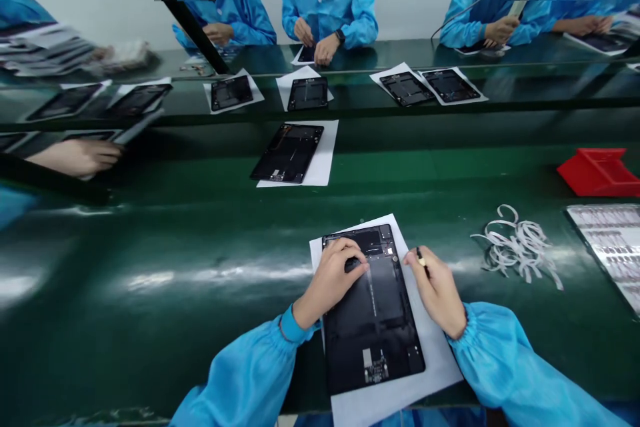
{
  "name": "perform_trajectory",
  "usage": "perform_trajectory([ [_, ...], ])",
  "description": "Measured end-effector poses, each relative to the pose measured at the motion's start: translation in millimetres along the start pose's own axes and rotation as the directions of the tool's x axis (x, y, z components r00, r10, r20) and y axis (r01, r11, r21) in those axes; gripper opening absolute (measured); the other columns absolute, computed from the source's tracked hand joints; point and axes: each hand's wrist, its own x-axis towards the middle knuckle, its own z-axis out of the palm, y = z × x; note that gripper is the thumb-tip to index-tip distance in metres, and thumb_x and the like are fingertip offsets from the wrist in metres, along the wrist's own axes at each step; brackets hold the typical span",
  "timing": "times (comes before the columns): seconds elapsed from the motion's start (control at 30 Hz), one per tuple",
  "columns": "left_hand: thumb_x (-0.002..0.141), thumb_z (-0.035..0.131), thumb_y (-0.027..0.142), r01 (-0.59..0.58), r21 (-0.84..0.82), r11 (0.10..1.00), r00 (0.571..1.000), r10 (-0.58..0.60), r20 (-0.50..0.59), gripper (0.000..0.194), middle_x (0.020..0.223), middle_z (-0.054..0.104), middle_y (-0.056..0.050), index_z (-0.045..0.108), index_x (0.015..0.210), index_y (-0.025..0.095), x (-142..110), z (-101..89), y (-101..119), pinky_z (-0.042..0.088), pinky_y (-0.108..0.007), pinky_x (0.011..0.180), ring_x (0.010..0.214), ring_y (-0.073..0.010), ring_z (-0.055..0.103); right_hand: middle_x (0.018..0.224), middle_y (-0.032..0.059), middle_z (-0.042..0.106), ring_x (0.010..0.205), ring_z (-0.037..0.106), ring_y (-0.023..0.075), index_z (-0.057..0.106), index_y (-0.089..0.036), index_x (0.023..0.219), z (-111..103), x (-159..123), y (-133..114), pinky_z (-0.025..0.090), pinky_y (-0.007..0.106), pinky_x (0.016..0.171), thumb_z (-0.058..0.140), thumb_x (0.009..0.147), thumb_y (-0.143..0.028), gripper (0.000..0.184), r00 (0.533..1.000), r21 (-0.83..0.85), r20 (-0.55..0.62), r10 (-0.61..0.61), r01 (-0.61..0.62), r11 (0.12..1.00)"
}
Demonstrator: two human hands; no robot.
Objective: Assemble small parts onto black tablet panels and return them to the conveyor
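A black tablet back panel (373,313) lies open side up on a white sheet (395,390) in front of me on the green bench. My left hand (333,280) rests on its upper left part, fingers curled and pressing a small dark piece against the panel. My right hand (437,287) sits at the panel's right edge, pinched on a thin dark tool (423,260) whose tip points up.
Another panel on paper (290,153) lies further up the belt (175,267). Several more sit on the far shelf (307,93) before people in blue coats. White peeled strips (517,247), a red tray (597,172) and a label sheet (610,247) lie right. A co-worker's hand (80,157) is left.
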Motion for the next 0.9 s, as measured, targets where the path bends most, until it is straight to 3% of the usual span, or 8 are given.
perform_trajectory([
  [0.23, 0.08, 0.069, 0.018, 0.025, 0.01, 1.0, 1.0, -0.025, -0.011, 0.013, 0.102, 0.06, -0.005, 0.067, 0.093, 0.021, 5, -0.5, 3, 0.042, -0.04, 0.093, 0.102, -0.0236, 0.057, 0.082, 0.0035, 0.062, 0.075, 0.061, 0.018, 0.054, -0.021, 0.08, 21, -3, -5, 0.046, 0.028, 0.068, 0.04, 0.098, -0.024, 0.022, 0.989, -0.133, 0.138, -0.055, 0.074, 0.988],
  [0.5, 0.076, 0.071, 0.012, 0.042, 0.032, 0.999, 0.999, -0.041, -0.031, 0.017, 0.101, 0.062, -0.006, 0.068, 0.092, 0.02, 6, 0.2, 6, 0.043, -0.042, 0.092, 0.101, -0.0247, 0.057, 0.088, 0.004, 0.065, 0.081, 0.064, 0.018, 0.06, -0.02, 0.089, 29, -4, -1, 0.048, 0.028, 0.072, 0.044, 0.095, -0.018, 0.017, 0.984, -0.198, 0.161, -0.075, 0.106, 0.974],
  [0.67, 0.078, 0.065, 0.011, 0.029, -0.101, 0.994, 0.997, -0.036, -0.072, 0.011, 0.092, 0.064, -0.004, 0.066, 0.085, 0.019, 4, 1.3, 7, 0.046, -0.039, 0.088, 0.093, -0.0221, 0.059, 0.089, 0.0033, 0.067, 0.081, 0.066, 0.0177, 0.062, -0.02, 0.091, 30, -5, -2, 0.051, 0.029, 0.074, 0.048, 0.092, -0.017, 0.014, 0.985, -0.181, 0.153, -0.083, 0.111, 0.977],
  [0.8, 0.084, 0.058, 0.018, 0.006, -0.193, 0.981, 0.998, -0.019, -0.067, 0.007, 0.08, 0.066, -0.002, 0.065, 0.081, 0.02, -19, -9.3, 20, 0.048, -0.03, 0.073, 0.077, -0.0177, 0.061, 0.1, 0.0041, 0.07, 0.082, 0.067, 0.0171, 0.063, -0.022, 0.109, 32, -10, -7, 0.053, 0.029, 0.076, 0.056, 0.087, -0.017, 0.025, 0.976, -0.11, 0.155, -0.15, 0.168, 0.98],
  [0.9, 0.085, 0.06, 0.02, -0.047, -0.288, 0.957, 0.994, 0.015, -0.11, 0.008, 0.079, 0.066, -0.002, 0.063, 0.077, 0.02, -52, -20.3, 34, 0.048, -0.028, 0.072, 0.076, -0.017, 0.062, 0.087, 0.0026, 0.07, 0.073, 0.066, 0.0146, 0.067, -0.022, 0.107, 32, -20, -13, 0.052, 0.025, 0.065, 0.05, 0.091, -0.016, 0.025, 0.925, -0.059, 0.192, -0.329, 0.345, 0.937],
])
